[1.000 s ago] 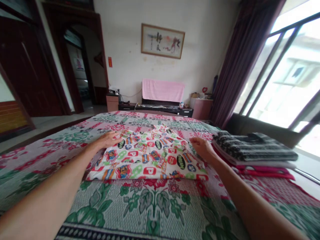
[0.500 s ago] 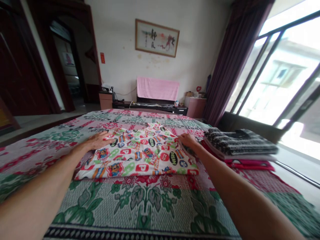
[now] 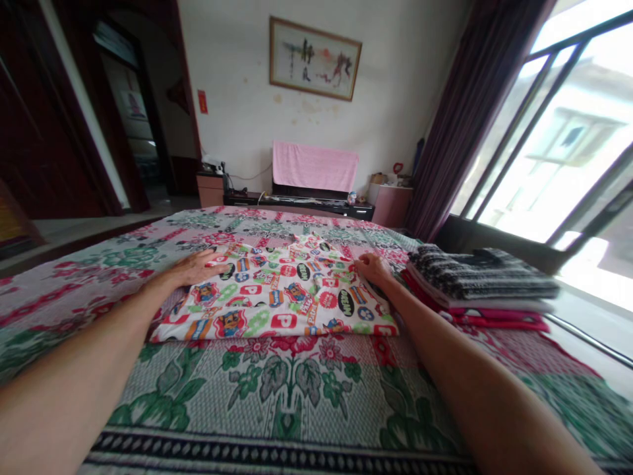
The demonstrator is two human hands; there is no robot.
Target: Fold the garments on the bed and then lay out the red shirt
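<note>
A white children's shirt (image 3: 277, 290) with a colourful cartoon print lies spread on the bed, its neckline pointing away from me. On its left edge rests my left hand (image 3: 196, 268), fingers stretched out over the cloth. My right hand (image 3: 374, 269) is at the opposite edge, its fingers curled and closed on the fabric near the shoulder. The fingertips of the right hand are partly hidden.
A patterned bedspread (image 3: 291, 402) in green, pink and white lies under everything. To the right is a stack of folded clothes (image 3: 487, 280), a black-and-white knit on top. Beyond the bed, a pink cloth (image 3: 315, 165) hangs over something on a low cabinet (image 3: 359, 211).
The view has tilted slightly down, so the room sits a little higher in the frame. Both hands remain at the shirt's side edges, and the shirt lies nearly the same.
</note>
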